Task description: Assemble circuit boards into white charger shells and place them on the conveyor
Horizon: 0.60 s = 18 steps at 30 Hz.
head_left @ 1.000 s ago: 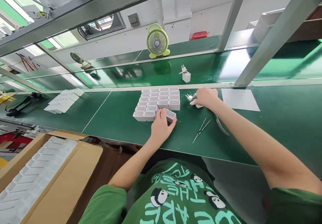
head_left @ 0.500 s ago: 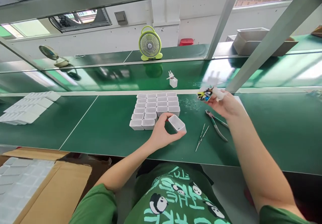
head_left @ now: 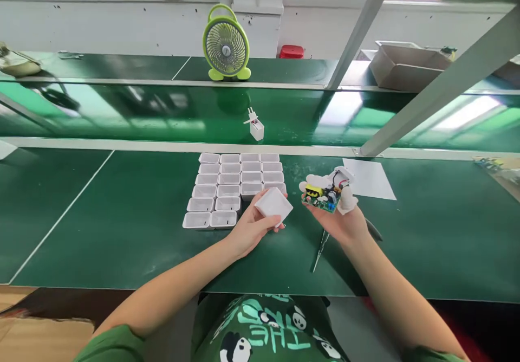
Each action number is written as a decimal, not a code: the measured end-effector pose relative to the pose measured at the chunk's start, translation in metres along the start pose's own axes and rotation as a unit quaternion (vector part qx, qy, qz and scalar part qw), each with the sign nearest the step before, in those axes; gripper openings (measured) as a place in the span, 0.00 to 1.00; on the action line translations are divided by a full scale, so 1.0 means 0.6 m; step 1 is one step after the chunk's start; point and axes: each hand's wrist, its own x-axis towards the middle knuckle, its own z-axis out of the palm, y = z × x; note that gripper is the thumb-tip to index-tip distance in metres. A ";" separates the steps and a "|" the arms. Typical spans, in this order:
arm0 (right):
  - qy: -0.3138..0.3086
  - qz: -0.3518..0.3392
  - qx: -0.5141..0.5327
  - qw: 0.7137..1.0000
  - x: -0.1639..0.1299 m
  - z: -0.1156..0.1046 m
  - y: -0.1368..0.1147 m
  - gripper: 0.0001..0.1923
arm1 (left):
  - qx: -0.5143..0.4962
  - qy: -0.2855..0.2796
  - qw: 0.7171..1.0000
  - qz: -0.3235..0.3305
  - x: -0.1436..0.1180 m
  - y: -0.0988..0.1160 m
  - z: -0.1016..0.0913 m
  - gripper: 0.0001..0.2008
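Head view: left hand [head_left: 252,226] grips a white case [head_left: 273,204], tilted, near rows of open-topped cases [head_left: 229,191] on the table [head_left: 134,205]. Right hand [head_left: 347,225], palm up, cradles a circuit board [head_left: 322,199] with white pieces [head_left: 346,200] and thin wires, apart from the case. From where I stand, good handling likely means supporting board edges, leaving wires unpinched, and keeping fingers off the case mouth, which I cannot see.

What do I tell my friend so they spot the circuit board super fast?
Start at the long green workbench and find the grid of open white cases. To the right of it, the person's right hand holds the circuit board. Unlike the plain white cases, it's crowded with little coloured parts, one bright yellow.
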 end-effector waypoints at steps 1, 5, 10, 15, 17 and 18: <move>-0.005 0.009 0.003 1.000 -0.004 0.003 0.003 0.36 | -0.019 -0.011 1.000 -0.003 0.001 -0.003 -0.002 0.30; -0.042 0.014 -0.023 0.999 -0.014 0.020 0.004 0.40 | -0.011 -0.074 0.997 0.010 -0.002 -0.011 -0.006 0.31; -0.017 -0.034 -0.038 0.999 -0.027 0.025 0.002 0.43 | 0.275 -0.041 0.948 0.156 -0.015 -0.006 -0.007 0.41; -0.031 -0.085 -0.051 0.995 -0.045 0.011 -0.002 0.40 | 0.373 -0.014 0.896 0.239 -0.013 -0.004 -0.013 0.41; -0.059 -0.112 -0.050 0.991 -0.049 0.011 -0.006 0.36 | 0.376 -0.025 0.892 0.250 -0.011 -0.004 -0.015 0.40; -0.069 -0.131 -0.049 0.988 -0.050 0.012 -0.007 0.36 | 0.377 -0.034 0.889 0.257 -0.010 -0.004 -0.016 0.40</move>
